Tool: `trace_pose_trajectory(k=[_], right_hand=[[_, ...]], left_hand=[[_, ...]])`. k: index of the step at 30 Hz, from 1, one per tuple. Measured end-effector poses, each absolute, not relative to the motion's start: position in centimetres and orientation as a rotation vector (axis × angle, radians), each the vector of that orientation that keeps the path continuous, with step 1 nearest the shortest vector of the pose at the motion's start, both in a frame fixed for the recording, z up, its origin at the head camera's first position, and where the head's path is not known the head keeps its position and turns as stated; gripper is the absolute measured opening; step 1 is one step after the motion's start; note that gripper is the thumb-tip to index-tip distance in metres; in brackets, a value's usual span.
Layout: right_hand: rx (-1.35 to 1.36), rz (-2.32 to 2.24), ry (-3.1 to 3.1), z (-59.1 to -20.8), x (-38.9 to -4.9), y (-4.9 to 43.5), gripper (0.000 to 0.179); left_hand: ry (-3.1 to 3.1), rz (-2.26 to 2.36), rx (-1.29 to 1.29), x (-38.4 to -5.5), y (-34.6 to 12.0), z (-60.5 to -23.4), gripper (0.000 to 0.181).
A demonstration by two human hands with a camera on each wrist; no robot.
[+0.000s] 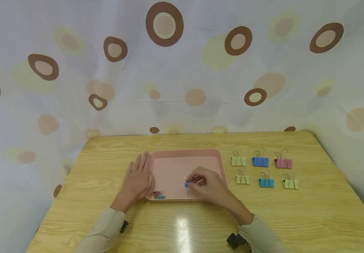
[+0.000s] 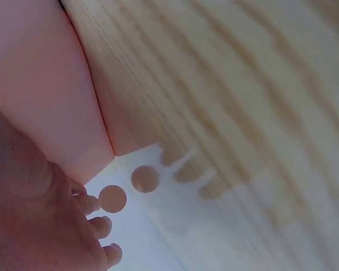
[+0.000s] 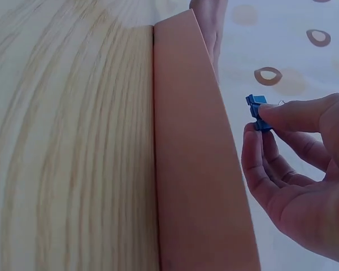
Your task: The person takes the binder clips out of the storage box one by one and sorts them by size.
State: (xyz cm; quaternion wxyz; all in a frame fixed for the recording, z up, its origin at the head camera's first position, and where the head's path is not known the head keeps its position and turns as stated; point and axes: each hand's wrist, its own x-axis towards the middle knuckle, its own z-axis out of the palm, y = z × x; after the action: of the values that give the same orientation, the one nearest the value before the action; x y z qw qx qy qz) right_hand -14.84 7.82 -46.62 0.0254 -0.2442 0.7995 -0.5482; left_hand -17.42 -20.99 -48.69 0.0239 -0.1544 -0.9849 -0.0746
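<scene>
In the head view a pink tray (image 1: pixel 186 153) lies on the wooden table. My right hand (image 1: pixel 212 186) is over its front right part, pinching a small blue binder clip (image 1: pixel 186 185) between thumb and fingers. The right wrist view shows the blue clip (image 3: pixel 257 110) at the fingertips, partly covered by the thumb. With fingers straight, my left hand (image 1: pixel 138 179) touches the tray's left side; in the left wrist view the palm (image 2: pixel 34 209) is beside the tray wall (image 2: pixel 51 96). A dark red binder clip (image 1: pixel 156 193) and a teal one (image 1: pixel 161 197) lie in the tray's front left corner.
Right of the tray, several larger binder clips stand in two rows. The back row has a pale green (image 1: pixel 238 161), a blue (image 1: pixel 260 161) and a dark red clip (image 1: pixel 284 163); the front row has pale green clips either side of a teal one (image 1: pixel 266 182). A patterned curtain (image 1: pixel 182 70) hangs behind.
</scene>
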Motion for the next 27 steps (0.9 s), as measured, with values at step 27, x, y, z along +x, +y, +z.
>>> trace_pose_trajectory(k=[27], right_hand=[[-0.525, -1.81, 2.494, -47.1, -11.2, 18.4, 0.016]], left_hand=[[-3.051, -0.181, -0.475, -17.4, -20.8, -48.7, 0.062]])
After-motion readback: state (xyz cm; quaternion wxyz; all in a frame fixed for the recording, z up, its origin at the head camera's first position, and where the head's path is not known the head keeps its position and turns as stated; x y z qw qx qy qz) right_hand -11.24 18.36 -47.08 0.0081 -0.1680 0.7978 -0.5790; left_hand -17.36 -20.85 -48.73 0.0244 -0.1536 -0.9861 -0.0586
